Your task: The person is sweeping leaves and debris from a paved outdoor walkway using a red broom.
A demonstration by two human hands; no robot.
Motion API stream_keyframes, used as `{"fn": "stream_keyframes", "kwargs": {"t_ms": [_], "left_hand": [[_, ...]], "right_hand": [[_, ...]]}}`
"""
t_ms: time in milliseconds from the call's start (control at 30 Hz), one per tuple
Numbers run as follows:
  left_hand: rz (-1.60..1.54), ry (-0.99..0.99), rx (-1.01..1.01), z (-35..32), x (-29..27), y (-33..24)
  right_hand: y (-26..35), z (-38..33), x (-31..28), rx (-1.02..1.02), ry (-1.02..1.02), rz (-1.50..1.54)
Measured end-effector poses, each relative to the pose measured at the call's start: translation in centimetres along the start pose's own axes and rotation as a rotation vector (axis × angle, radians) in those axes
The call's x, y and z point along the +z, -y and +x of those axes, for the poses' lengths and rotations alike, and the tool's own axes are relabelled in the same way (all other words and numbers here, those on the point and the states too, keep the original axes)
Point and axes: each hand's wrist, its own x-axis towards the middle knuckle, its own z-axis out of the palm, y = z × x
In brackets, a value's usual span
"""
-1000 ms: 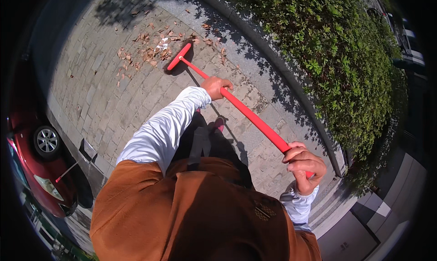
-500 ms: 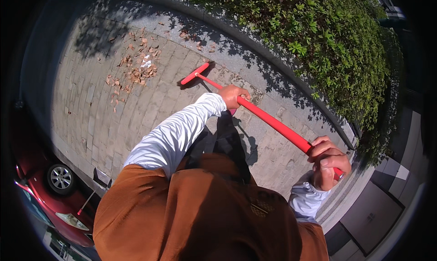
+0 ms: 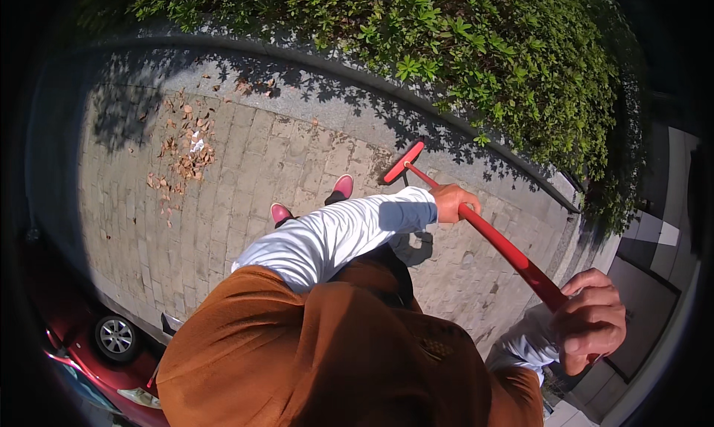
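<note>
A red broom runs slantwise across the view, its handle (image 3: pixel 513 257) gripped by both my hands. Partway down the handle, my left hand (image 3: pixel 452 204) is closed round it. My right hand (image 3: pixel 591 319) wraps the upper end, at the right. The red broom head (image 3: pixel 404 162) rests on the ground where the paving meets the grey stone strip, its bristles mostly hidden beneath. Away to the left lies a scatter of dry brown leaves (image 3: pixel 182 159) with a white scrap (image 3: pixel 196 141) among them.
A green hedge (image 3: pixel 446 47) grows behind a dark curb (image 3: pixel 357 76) along the far side. My pink shoes (image 3: pixel 343 186) stand on the brick paving (image 3: pixel 245 155). A dark red car (image 3: pixel 89 352) is at the lower left, with part of a dustpan (image 3: pixel 170 323) beside it.
Both hands and the broom have moved right, bringing the broom head away from the leaves. My view has shifted, so the leaves sit further left and my shoes now show.
</note>
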Motion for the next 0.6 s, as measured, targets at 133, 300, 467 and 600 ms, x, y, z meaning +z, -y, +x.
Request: {"fn": "stream_keyframes", "kwargs": {"t_ms": [133, 300, 467, 600], "left_hand": [[-0.045, 0.204, -0.092, 3.2, -2.5, 3.5], [0.348, -0.189, -0.245, -7.6, -12.4, 9.0], [0.578, -0.183, -0.541, -15.8, -22.0, 11.8], [0.55, -0.264, -0.43, -9.0, -20.9, 5.7]], "right_hand": [[-5.7, 0.1, 3.5, 0.079, -0.326, -0.008], [-11.5, -1.6, 6.3, 0.137, -0.348, 0.317], [-16.3, -1.0, 11.9, 0.327, -0.36, 0.566], [-14.6, 1.5, 4.8, 0.19, -0.52, 0.411]]}}
